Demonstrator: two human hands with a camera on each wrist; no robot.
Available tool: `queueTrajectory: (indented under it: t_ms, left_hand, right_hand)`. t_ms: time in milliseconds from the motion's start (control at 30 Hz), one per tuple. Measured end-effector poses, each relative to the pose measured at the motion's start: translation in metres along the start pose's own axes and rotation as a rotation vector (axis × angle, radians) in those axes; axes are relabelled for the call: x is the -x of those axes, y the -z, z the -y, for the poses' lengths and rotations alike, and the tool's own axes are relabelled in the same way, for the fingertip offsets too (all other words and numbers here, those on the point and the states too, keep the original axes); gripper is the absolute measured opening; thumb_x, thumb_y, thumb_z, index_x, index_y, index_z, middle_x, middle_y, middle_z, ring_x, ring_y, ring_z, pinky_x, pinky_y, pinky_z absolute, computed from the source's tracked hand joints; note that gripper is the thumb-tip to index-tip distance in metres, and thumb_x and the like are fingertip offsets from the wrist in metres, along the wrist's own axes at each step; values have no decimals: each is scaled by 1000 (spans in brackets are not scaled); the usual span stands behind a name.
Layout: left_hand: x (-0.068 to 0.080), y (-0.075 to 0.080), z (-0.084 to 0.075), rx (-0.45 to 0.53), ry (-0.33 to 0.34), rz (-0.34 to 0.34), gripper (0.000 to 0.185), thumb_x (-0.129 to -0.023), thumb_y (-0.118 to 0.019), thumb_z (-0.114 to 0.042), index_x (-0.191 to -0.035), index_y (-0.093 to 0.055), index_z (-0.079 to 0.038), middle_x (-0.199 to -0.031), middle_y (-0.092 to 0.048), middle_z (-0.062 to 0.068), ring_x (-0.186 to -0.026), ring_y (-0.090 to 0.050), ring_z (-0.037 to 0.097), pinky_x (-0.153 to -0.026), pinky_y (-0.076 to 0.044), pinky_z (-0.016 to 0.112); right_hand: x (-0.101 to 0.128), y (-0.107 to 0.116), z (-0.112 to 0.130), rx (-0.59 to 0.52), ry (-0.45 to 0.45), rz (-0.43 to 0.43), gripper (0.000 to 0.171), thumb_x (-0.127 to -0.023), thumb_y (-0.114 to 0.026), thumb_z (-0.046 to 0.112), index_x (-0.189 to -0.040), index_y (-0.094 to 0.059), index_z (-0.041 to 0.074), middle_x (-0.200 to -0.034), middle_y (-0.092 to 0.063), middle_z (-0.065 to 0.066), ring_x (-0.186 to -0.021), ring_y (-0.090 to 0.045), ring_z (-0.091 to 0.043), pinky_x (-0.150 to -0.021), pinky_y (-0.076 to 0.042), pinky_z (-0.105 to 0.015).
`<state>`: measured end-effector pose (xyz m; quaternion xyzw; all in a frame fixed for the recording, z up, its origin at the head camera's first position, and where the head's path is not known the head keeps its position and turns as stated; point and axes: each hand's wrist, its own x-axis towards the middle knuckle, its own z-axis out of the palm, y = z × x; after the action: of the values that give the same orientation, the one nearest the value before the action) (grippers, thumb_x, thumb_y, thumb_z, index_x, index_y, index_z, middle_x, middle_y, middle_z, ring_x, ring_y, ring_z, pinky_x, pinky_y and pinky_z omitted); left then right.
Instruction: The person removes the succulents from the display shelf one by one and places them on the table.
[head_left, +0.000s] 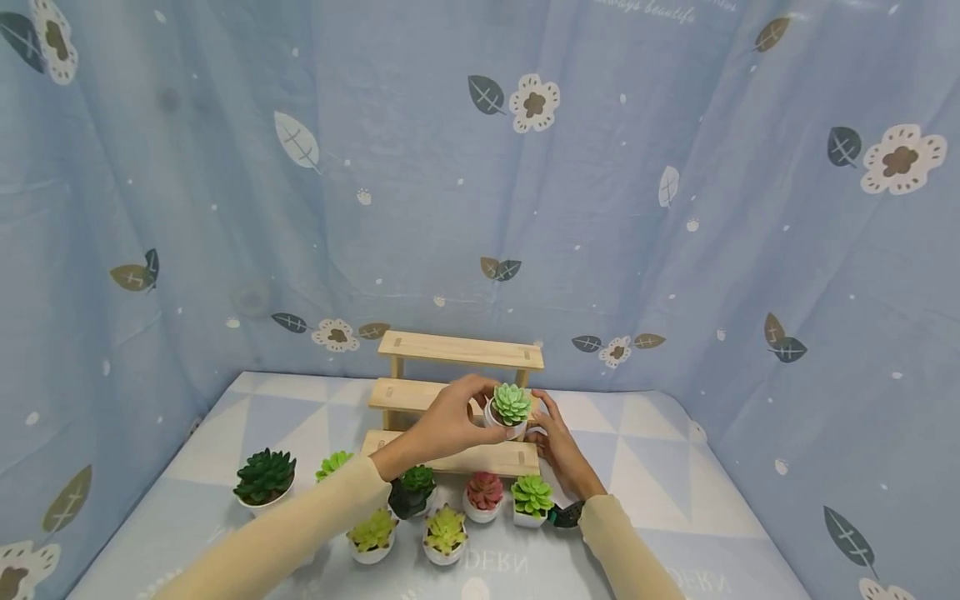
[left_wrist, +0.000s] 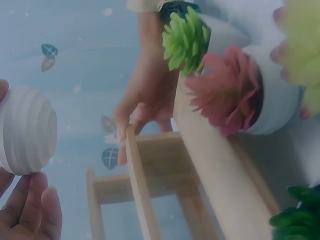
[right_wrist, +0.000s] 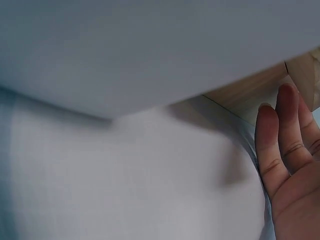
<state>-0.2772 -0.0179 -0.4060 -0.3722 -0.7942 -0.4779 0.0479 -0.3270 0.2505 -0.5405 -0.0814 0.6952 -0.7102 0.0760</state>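
My left hand [head_left: 455,414] grips a white ribbed pot [left_wrist: 31,131] holding a pale green succulent [head_left: 512,403], raised in front of the middle tier of a three-step wooden stand [head_left: 465,348]. The left wrist view shows only the pot's side and base, not the plant. My right hand [head_left: 558,442] is at the right end of the stand. Its fingers hold the end of the middle board [left_wrist: 136,175], some above it and some below. In the right wrist view, several fingers [right_wrist: 287,130] of that hand show beside the wood; the thumb is out of sight.
Before the stand are a red succulent [head_left: 484,492], a bright green one [head_left: 532,495], two yellow-green ones [head_left: 445,533] [head_left: 372,531] and dark green ones [head_left: 414,487] [head_left: 266,477]. Another green plant [head_left: 332,463] sits behind the left sleeve. A patterned blue curtain [head_left: 420,208] surrounds the table [head_left: 645,467].
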Motion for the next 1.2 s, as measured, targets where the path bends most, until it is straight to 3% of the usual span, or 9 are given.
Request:
queueTrajectory:
  t_ms: [300, 667, 967, 1200]
  left_hand:
    - [17, -4, -5, 32, 31, 17, 56, -88, -84, -36, -136, -61, -19, -110, -58, -7, -92, -57, 16, -71, -51, 31]
    - [34, -10, -6, 44, 45, 28, 52, -89, -82, -39, -134, -62, -23, -113, -60, -9, -94, -57, 14, -76, -49, 32]
    - [49, -17, 1, 80, 120, 68, 54, -89, -81, -38, -137, -60, -27, -114, -59, -10, -99, -56, 14, -77, -50, 33]
    - [56, -24, 8, 105, 165, 78, 58, -88, -82, -44, -138, -59, -26, -112, -59, -9, -97, -56, 14, -75, -52, 31]
  right_hand:
    - [0, -1, -2, -24, 18, 0, 44, -107, -49, 52, -149, -35, 57, -113, -53, -13, -85, -57, -20, -77, -53, -41]
    - [-1, 1, -5, -1, 18, -4, 48, -108, -45, 52, -154, -29, 52, -111, -50, -12, -87, -55, -21, -78, -51, -41]
    - [0, 1, -4, -11, 5, -6, 49, -108, -46, 53, -154, -29, 53, -122, -53, -18, -91, -58, -24, -82, -54, -46]
    - [1, 2, -4, -13, 7, -1, 49, -107, -47, 55, -153, -31, 54, -119, -52, -18, -89, -56, -23, -79, -54, -44]
